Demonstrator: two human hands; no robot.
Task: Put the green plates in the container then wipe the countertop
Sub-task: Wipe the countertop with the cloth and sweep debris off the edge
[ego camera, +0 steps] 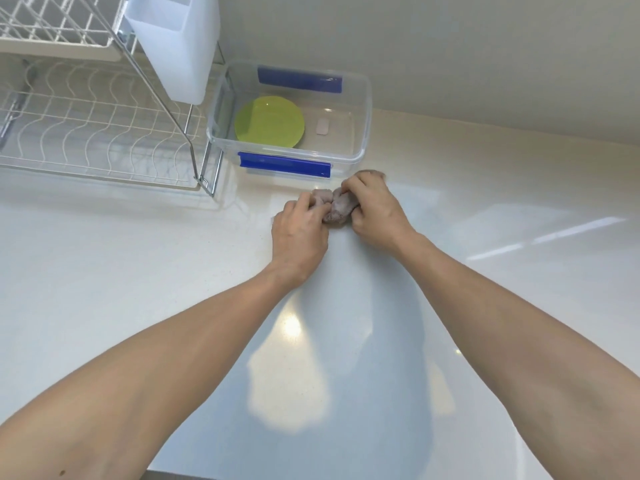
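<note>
Green plates (269,122) lie stacked flat in the left half of a clear plastic container (363,109) with blue clips, at the back of the pale countertop (138,258). Just in front of the container, a bunched grey-pink cloth (338,208) rests on the countertop. My left hand (300,233) grips its left end and my right hand (372,211) grips its right end, both with fingers curled into the cloth. Most of the cloth is hidden under my fingers.
A white wire dish rack (93,126) stands at the back left, with a white plastic cutlery holder (176,43) hanging on its side. A small pale pink piece (322,127) lies inside the container. A wall rises behind.
</note>
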